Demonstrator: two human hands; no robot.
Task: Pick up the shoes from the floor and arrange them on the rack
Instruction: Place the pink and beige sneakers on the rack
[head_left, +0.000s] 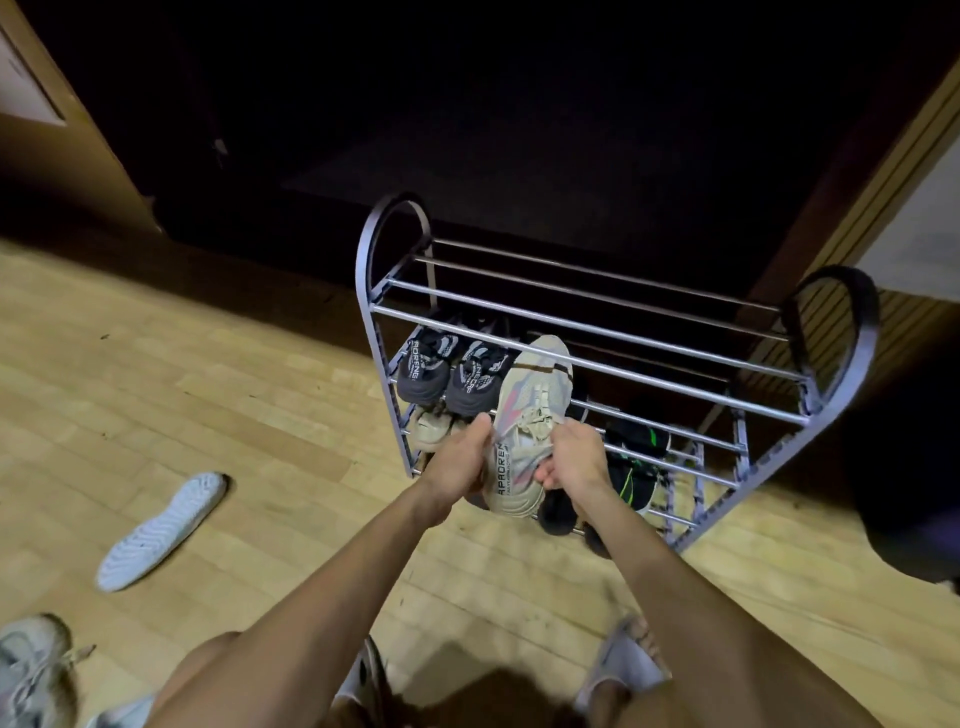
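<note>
Both arms reach forward from the wooden floor (218, 374), the left hand (457, 462) cupping the heel side and the right hand (571, 460) pinching the collar of a beige sneaker (530, 415). Its long axis points away, toe tipped over a middle rail of the shoe rack (623, 332), seemingly beside the black pair (449, 366).

beige sneaker (524, 431) | toe toward rack (597, 332) | black pair (449, 371) on middle shelf
</note>
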